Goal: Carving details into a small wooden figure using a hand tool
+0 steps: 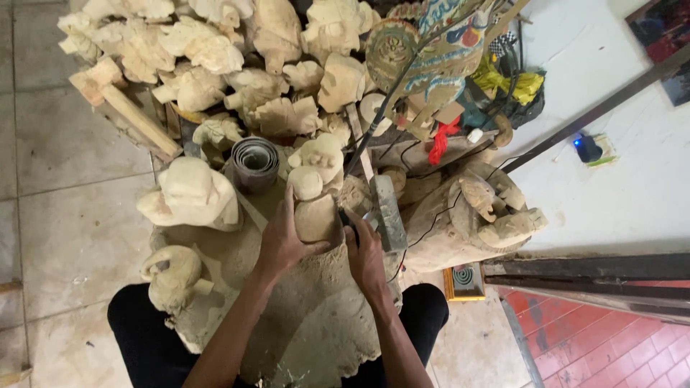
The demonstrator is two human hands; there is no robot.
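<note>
My left hand wraps unfinished wooden figurine, upright on dusty work block between knees. My right hand clenched on small tool, mostly hidden. Wood stiff, lightish, dusty; thin carved parts likely fragile; grip body.

Two hands work here, the left hand and right hand, on one pale wooden figure. Beside them sit one sandpaper roll, one painted shadow puppet, and perhaps twenty unfinished carvings heaped behind.
</note>
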